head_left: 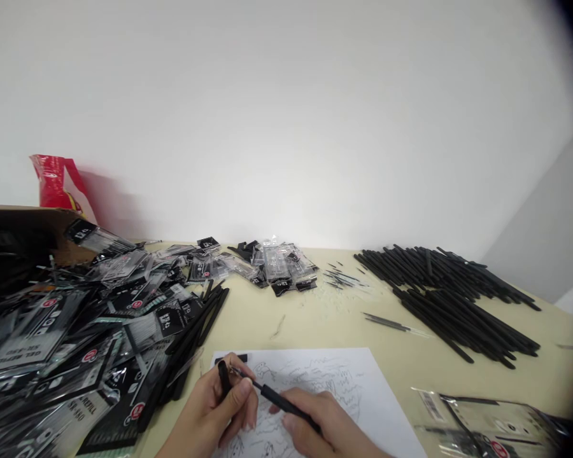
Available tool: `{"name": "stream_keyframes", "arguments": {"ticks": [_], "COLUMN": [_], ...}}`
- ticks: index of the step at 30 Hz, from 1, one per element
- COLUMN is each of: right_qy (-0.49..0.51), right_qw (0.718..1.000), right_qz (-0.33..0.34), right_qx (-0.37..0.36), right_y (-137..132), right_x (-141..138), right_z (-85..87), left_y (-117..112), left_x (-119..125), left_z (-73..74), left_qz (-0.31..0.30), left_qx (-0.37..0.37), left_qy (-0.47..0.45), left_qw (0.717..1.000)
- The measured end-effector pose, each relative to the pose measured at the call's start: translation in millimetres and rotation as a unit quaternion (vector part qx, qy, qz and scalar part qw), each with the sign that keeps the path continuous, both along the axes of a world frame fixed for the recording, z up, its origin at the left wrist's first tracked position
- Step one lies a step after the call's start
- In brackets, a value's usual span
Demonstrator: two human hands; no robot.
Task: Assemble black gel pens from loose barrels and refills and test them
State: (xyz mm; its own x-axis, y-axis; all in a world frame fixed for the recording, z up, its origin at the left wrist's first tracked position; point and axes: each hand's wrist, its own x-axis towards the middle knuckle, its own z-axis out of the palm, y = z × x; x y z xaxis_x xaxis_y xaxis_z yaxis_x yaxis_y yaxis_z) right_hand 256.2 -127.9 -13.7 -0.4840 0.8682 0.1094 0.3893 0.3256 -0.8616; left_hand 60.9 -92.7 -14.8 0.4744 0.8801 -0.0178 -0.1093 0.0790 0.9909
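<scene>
Head view: the person's two hands work low and centre over a white sheet of paper [353, 381] with ink line drawings, which lies at the near edge of a cream desk [315, 318]. The right hand [322, 426] is closed around one slim matte-black pen [286, 404], which slants left across the sheet. Its thin metal tip reaches towards the left hand [210, 410], whose thumb and fingers pinch one short black barrel [224, 380] held nearly upright. The tip ends just beside that barrel; whether it enters is too small to tell.

There are two hands, one pen in hand and one sheet. Far right on the desk lie two heaps of bare black pens [449, 292], one behind the other, too many to count. Just left of them rest a few loose thin refills [391, 324], and a small scatter of finer ones [341, 277] lies further away. A large uncounted heap of black-carded plastic packets [76, 337] fills the left side, spilling from a cardboard box [23, 238]. A smaller cluster of packets [279, 267] sits far centre, and clear plastic packets [487, 423] lie near right. One red plastic bag [60, 181] stands behind the box.
</scene>
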Motion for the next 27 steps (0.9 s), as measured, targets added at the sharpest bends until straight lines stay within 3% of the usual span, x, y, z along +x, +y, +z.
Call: {"name": "stream_keyframes", "arguments": {"ticks": [4,7,10,14,17,20,22,24,27], "right_qy": [0.048,0.064,0.057,0.039,0.02,-0.014,-0.032,-0.047,-0.066], "right_qw": [0.997,0.994,0.99,0.981,0.981,0.985,0.984,0.984,0.985], "right_qz": [-0.009,-0.058,-0.12,-0.183,-0.169,-0.144,-0.144,-0.138,-0.122], "right_qx": [-0.058,-0.069,-0.038,0.056,0.09,0.095,0.099,0.102,0.102], "right_y": [0.3,-0.1,-1.3,-1.7,-0.7,0.4,0.9,1.3,1.7], "right_x": [2.0,3.7,6.2,11.9,17.2,21.0,21.8,21.8,21.7], "right_z": [-0.8,2.8,5.9,8.1,10.6,13.1,14.0,14.5,14.3], "left_y": [6.8,12.1,15.7,16.3,15.9,18.2,20.1,20.8,18.6], "left_x": [-1.0,-3.7,-6.3,-9.2,-13.6,-19.5,-22.6,-24.2,-23.6], "left_z": [-8.1,-10.8,-9.5,-4.7,1.5,6.2,6.9,6.8,9.1], "left_qz": [-0.02,-0.01,-0.013,-0.001,0.02,0.051,0.073,0.099,0.128], "left_qx": [0.011,0.009,0.014,0.009,0.114,0.306,0.391,0.431,0.454], "left_qy": [-0.001,0.03,0.037,0.061,0.147,0.22,0.242,0.257,0.26], "left_qw": [1.0,0.999,0.999,0.998,0.982,0.925,0.885,0.859,0.842]}}
